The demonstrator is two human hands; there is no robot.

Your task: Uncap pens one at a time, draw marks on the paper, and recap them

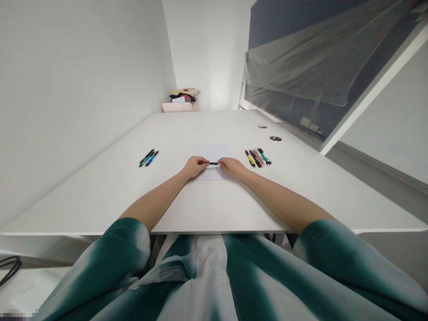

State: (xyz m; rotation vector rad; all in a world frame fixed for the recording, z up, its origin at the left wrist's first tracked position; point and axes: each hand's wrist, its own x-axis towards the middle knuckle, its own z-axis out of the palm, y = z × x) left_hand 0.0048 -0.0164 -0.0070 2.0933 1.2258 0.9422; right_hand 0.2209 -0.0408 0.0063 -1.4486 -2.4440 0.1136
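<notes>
the left hand (pixel 196 166) and right hand (pixel 231 167) each pinch an end of the pen (pixel 213 163), closed snugly, over the paper (pixel 214 151), where a light, even grip should best keep it level.

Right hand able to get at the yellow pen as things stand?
Probably yes: the yellow pen lies near the right hand, with nothing visible between, though that hand would likely have to release the black pen first.

On the table (pixel 214 205), paper (pixel 214 150) lies between left pens (pixel 152 158) and right pens (pixel 254 158). Over it, a pen (pixel 213 163) spans left hand (pixel 196 166) to right hand (pixel 231 167). Behind, at the far end, sits a box (pixel 177 107).
</notes>
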